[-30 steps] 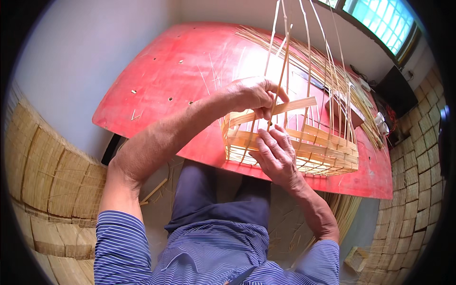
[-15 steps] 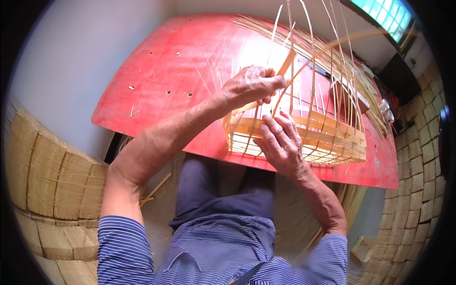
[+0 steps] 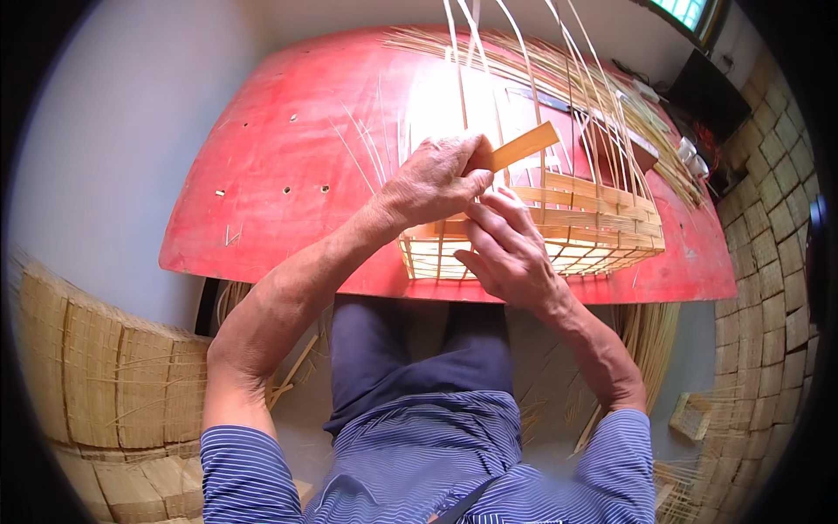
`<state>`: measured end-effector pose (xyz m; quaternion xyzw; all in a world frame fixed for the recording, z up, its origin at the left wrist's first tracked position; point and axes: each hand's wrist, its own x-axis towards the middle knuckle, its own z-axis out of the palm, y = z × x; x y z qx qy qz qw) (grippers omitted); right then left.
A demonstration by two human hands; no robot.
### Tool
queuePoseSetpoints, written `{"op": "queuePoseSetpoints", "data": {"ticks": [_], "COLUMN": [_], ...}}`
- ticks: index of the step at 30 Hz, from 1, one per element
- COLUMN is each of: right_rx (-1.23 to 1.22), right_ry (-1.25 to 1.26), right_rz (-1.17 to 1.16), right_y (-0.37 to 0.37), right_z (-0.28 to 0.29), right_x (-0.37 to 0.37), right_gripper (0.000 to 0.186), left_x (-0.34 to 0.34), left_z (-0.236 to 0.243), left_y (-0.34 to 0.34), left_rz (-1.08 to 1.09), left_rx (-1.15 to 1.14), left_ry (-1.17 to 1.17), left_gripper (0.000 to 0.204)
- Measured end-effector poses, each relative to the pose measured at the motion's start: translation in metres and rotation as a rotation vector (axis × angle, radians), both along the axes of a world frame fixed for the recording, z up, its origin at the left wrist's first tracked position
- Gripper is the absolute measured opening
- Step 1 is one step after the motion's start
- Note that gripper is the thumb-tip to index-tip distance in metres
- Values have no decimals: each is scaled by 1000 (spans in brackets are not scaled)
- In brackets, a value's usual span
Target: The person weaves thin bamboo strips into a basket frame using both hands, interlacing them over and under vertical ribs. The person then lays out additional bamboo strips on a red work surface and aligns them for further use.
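Now we have a half-made, light yellow basket of woven bamboo [image 3: 604, 222] on the near edge of the big red table [image 3: 262, 166], a bit to the right of the middle. Its long side runs from left to right along the table edge, and its open top faces up. Thin, tall bamboo sticks [image 3: 456, 52] stand up from its sides, and some bend at the top.

Our left hand [image 3: 436, 181] is over the left end of the basket. Its fingers are curled tight, and they pinch a flat, wide, honey-coloured bamboo strip [image 3: 526, 146]. The strip's free end pokes out past the fingers and points up and to the right.

Our right hand [image 3: 513, 249] is just below, at the near side of the basket. Its fingers are bent and a little apart, with the tips at the weave, but we can't tell if they grip anything.

Half a second ago, the strip's end pointed up more steeply, and our left hand had a thin stick bent over to the right. Now the strip leans lower. Our right hand is still at the same side of the basket.
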<state>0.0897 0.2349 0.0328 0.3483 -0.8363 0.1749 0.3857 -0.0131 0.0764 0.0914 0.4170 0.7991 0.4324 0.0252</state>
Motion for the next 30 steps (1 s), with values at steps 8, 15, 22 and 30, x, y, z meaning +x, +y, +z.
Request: {"op": "queuePoseSetpoints", "data": {"ticks": [8,15,22,30], "right_rx": [-746,-1020,-1171,-1045], "right_ry": [-627,-1048,-999,-638], "right_rz": [-244,37,172,117], "right_y": [29,39,43,36], "right_z": [56,61,50,34], "right_x": [-21,-57,-59,-36], "right_gripper": [19,26,25,17], "left_x": [-6,-9,-26,-37], "left_z": [-5,1,2,3], "left_y": [-6,-5,-11,9], "left_rz": [-21,-66,-145,-127], "left_rx": [15,-11,45,-120], "left_ry": [-71,-126,-349,-263], "left_gripper": [14,18,16,24]}}
